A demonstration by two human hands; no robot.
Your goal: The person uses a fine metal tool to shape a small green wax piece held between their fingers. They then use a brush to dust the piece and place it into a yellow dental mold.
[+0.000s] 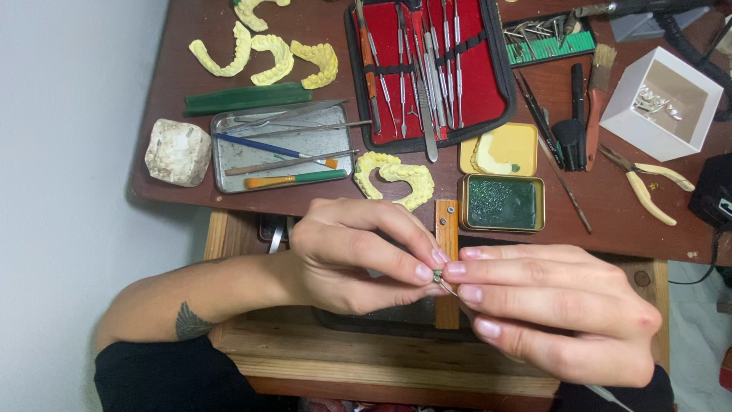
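a: from the head view, what were the hands doing?

b: the left hand (347,255) and right hand (557,309) met fingertip to fingertip in front of the surface (610,221). between them sat a tiny green piece (438,272), pinched by the left thumb and forefinger, so that grip was closed tight on it. the right grip was closed too, on a thin metal tool (447,287) whose tip touched the green piece.

a: and where was that, relative to the rest?

b: just over a wooden bench peg (447,229) that stuck out from the surface edge, below a green wax tin (501,203).

a: what lay further back?

b: a yellow dental cast (393,177) near the edge, a metal tray (282,149) with brushes and picks, a whitish stone block (178,152) left of it, and a red instrument case (431,69) full of steel tools. to the right were yellow-handled pliers (646,185) and a white box (662,103).
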